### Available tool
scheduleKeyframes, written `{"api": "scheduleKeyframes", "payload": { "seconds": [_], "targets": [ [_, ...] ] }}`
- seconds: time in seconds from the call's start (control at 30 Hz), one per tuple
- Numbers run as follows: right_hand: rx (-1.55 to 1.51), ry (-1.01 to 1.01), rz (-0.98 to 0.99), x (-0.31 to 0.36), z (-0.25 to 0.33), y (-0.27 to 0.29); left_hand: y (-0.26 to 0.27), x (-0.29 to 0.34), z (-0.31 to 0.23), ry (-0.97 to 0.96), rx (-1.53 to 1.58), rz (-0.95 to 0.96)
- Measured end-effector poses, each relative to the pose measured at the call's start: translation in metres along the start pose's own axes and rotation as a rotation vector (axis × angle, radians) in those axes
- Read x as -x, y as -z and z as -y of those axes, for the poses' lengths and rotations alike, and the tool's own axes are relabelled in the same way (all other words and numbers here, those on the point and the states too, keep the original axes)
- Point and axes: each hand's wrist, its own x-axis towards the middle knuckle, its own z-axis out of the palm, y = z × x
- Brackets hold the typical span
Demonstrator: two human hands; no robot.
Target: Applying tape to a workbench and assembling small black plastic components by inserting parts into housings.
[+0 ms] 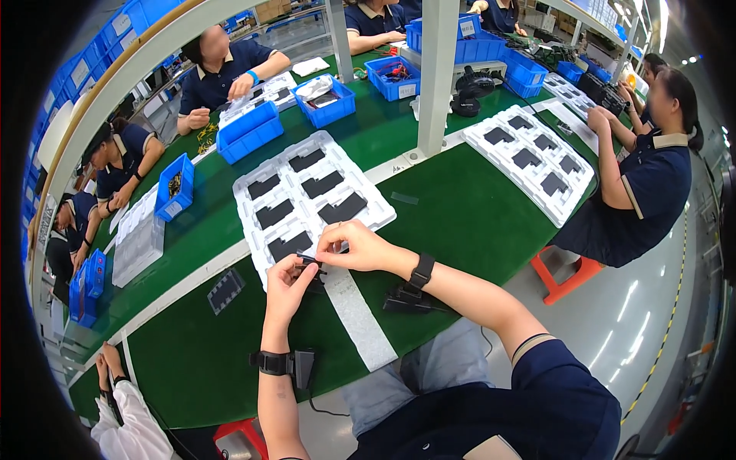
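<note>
Both my hands meet above the near edge of a white moulded tray (371, 198). Between their fingertips is a small dark piece (307, 259), too small to make out its kind. My left hand (285, 285) pinches it from the left, thumb against fingers. From the right, my right hand (359, 247) is closed at the same piece, thumb and forefinger together. Several flat black parts (322, 184) lie in the tray's recesses. A pale strip (359, 326) runs from beneath my hands toward me on the green bench (429, 230).
A dark-framed flat piece (225, 291) lies left of my left hand, and a clear strip (404, 198) beyond the right. Another white tray (498, 165) sits to the right. Blue bins (249, 132) and a metal post (435, 84) stand farther back. Several co-workers sit around.
</note>
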Motion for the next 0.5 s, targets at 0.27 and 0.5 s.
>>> {"api": "scheduleKeyframes", "payload": {
  "seconds": [0.27,0.5],
  "targets": [
    [0.028,-0.018,-0.007,-0.002,0.001,0.003,-0.006,-0.002,-0.008,0.012,0.018,-0.004],
    [0.068,0.042,-0.07,-0.003,0.001,0.005,-0.009,0.003,-0.016,0.129,-0.042,0.095]
  ]
}}
